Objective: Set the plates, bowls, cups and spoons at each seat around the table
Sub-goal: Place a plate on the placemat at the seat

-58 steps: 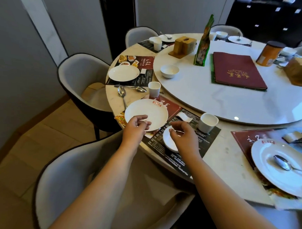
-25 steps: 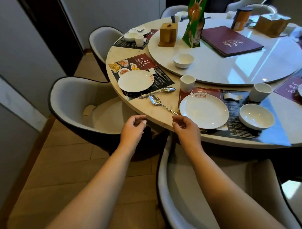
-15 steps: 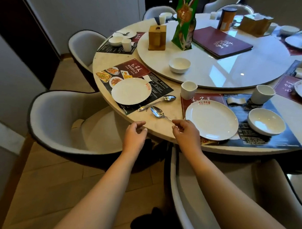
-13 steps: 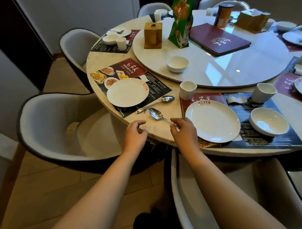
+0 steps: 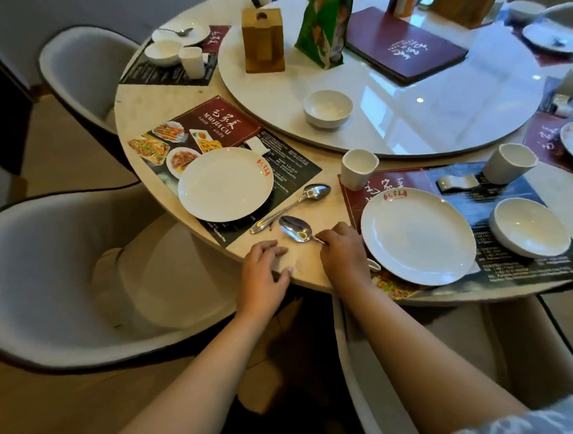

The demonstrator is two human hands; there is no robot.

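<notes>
Fingers of right hand [image 5: 344, 251] pinching near spoon [image 5: 296, 229] handle; left hand [image 5: 264, 269] loosely curled on desk [image 5: 312, 276] edge. Risk: thin handle slips, spoon knocks second spoon [image 5: 292, 208] or plate [image 5: 417, 236].

Soft, dim daylight is reflected as glare on the glossy turntable [image 5: 412, 101] toward 1 o'clock; edges are bowed by wide-angle distortion, and slight blur is seen throughout.

Left hand [image 5: 264, 268]: forearm reaching forward, palm down, fingers loosely curled (holding nothing), fingertips resting at worktop [image 5: 309, 272] edge. Right hand [image 5: 344, 253]: forearm extended from lower right, knuckles up, fingers curled, grip pinching spoon [image 5: 296, 229] handle.
</notes>
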